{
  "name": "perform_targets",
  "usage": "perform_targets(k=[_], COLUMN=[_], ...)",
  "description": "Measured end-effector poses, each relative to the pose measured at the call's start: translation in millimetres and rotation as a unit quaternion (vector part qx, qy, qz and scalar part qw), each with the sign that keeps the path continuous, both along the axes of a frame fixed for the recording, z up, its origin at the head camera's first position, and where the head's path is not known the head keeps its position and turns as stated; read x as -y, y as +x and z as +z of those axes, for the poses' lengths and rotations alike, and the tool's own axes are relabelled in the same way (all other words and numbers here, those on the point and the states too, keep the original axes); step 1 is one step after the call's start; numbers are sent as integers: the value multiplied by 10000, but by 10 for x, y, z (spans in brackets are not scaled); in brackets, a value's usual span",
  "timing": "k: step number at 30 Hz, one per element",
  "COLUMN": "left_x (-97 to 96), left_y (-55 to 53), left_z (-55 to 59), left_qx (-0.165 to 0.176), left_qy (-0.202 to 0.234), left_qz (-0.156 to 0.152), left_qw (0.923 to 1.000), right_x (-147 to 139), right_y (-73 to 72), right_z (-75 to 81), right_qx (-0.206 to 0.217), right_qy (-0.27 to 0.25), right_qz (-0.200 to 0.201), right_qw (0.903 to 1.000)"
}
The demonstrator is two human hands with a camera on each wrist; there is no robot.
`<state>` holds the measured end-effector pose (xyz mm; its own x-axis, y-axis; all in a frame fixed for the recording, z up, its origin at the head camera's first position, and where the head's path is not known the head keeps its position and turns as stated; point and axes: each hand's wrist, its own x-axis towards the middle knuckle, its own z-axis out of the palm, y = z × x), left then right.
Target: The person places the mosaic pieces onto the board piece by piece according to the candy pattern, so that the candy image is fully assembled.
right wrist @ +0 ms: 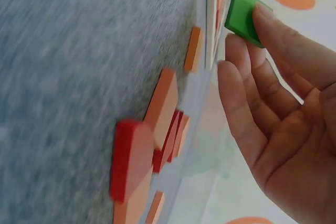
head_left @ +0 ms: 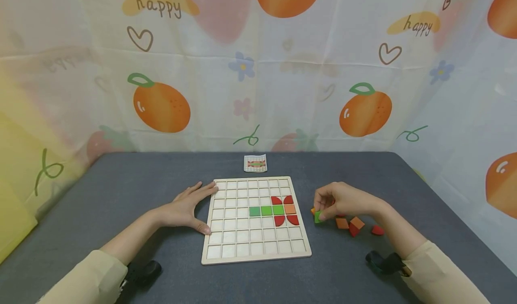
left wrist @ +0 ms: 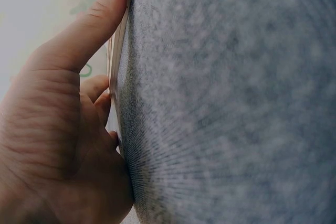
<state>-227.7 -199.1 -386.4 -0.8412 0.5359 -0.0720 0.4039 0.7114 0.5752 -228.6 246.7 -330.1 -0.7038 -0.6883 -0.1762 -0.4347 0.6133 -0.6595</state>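
My left hand (head_left: 183, 209) rests at the left side of a light wooden grid board (head_left: 258, 260), fingers and thumb spread with their tips on its edge. To the board's right, my right hand (head_left: 343, 201) pinches a green square tile (right wrist: 244, 17) between thumb and fingers, apart from the dark table in the right wrist view. On the board, several green square tiles (head_left: 266, 210) form a row ending in an orange tile (head_left: 290, 209) on the right. Red curved tiles (head_left: 292, 220) lie above and below that row's right end.
Behind the board lies a small card (head_left: 255, 158) printed with a coloured pattern on a grid. Loose orange tiles (head_left: 342, 223) and red tiles (head_left: 377, 230) lie under and beside my right hand, some overlapping. A printed curtain (head_left: 258, 106) hangs behind the table.
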Motion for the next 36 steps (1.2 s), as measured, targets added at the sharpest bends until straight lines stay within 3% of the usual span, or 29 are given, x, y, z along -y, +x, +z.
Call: perform_targets(k=[21,36], left_x=[12,12], left_y=[7,28], left_z=[8,28], left_qx=[20,6], left_qy=[-47,-71], left_qz=[54,-8], left_qw=[10000,10000], right_x=[702,1300], right_y=[-105,-246], right_z=[51,26], right_qx=[-483,-427], right_qy=[-561,-815], right_qz=[-341,-13], right_qw=[9967,9958])
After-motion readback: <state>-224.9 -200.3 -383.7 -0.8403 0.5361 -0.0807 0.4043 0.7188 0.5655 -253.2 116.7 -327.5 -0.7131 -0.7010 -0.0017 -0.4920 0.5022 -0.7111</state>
